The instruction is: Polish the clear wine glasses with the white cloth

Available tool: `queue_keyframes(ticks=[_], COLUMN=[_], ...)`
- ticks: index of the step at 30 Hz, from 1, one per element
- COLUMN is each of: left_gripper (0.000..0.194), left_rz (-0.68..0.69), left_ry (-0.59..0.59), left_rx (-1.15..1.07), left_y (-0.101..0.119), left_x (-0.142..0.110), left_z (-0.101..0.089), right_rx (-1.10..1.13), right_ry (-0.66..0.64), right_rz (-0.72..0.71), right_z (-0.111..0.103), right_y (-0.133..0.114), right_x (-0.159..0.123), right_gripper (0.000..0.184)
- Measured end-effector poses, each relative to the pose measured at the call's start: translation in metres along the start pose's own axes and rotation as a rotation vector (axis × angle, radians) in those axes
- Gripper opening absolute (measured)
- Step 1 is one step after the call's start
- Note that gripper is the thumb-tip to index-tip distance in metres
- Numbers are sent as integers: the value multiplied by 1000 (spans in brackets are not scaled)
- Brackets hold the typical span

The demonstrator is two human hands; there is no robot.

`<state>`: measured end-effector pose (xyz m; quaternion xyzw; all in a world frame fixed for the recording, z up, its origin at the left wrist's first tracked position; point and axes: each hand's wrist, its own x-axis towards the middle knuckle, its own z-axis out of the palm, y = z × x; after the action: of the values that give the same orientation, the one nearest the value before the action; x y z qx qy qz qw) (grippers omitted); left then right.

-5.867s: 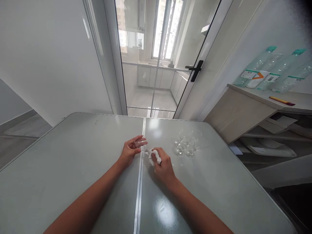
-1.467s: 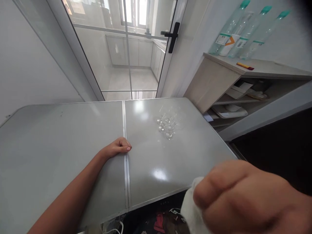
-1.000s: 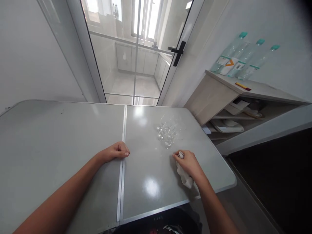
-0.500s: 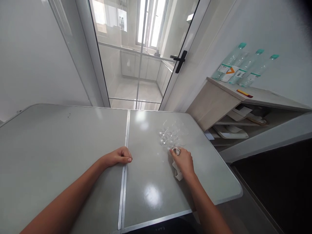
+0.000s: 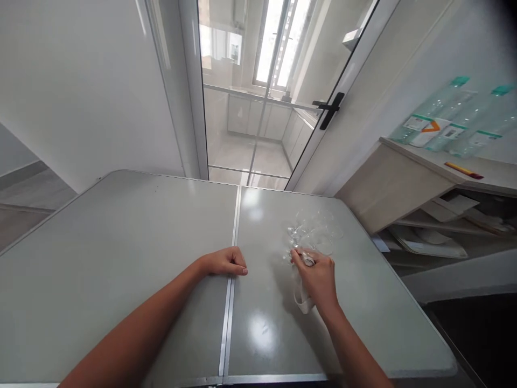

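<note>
- From where I'm standing: clear stemmed glasses are sitting as a tight cluster on the bench, right of the metal strip. Outlines are overlapping, so no safe count.
- Right hand is working right of the strip, at the cluster's near edge. Its grip is closing around a bunched white cloth, a loop of it hanging below the palm.
- Thumb and fingertips are reaching in among the glass bases; can't tell whether they are also touching or pinching a glass.
- Left hand is lying across the strip itself, fingers curling into a loose fist; not seeing anything in it.
- Done, as far as I'm seeing: the glasses are standing grouped together right of the strip.
- Left, my guess: the work is looking unfinished, since the right hand is staying busy at the cluster and isn't letting the cloth go.
- Clear glass is hiding its own condition, so I'm not telling handled pieces from unhandled ones.
</note>
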<state>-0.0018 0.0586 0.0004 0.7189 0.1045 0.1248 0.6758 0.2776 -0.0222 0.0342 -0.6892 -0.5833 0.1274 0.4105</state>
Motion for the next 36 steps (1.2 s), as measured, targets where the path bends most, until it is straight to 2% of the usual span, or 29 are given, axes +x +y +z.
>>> queue_keyframes(ticks=[2,5,8,11,15,19,25,29,32,36], left_gripper=[64,66,61,53,50,51,49,49,55,60], left_rz=[-15,-35,-48,-59,-76,-91,-111,-97,-60,-68], left_ry=[-73,-151,-157,-141,-127,-106,-103,-99,-107,-155], left_rx=[-87,-163,-147,-140,-145,-153,-145,-141,-163,-178], left_y=[-1,-6,-12,-17,-24,-30,-35,-33,-25,-14], left_x=[-1,-3,-2,-2,-3,-5,-8,-8,-7,-5], left_z=[-3,-6,-7,-6,-5,-6,-7,-8,-7,-7], right_rx=[63,109,88,24,-8,-42,-71,-85,-59,76], right_ry=[-157,-285,-459,-621,-685,-690,-657,-620,-501,-265], right_rz=[-81,-163,-208,-282,-286,-267,-220,-172,-131,-117], right_z=[21,71,128,178,226,252,265,255,227,158], right_y=[-32,-76,-113,-144,-168,-172,-171,-173,-174,-159], right_x=[16,49,75,86,91,93,86,86,92,90], right_gripper=[30,27,19,17,20,26,34,39,28,23])
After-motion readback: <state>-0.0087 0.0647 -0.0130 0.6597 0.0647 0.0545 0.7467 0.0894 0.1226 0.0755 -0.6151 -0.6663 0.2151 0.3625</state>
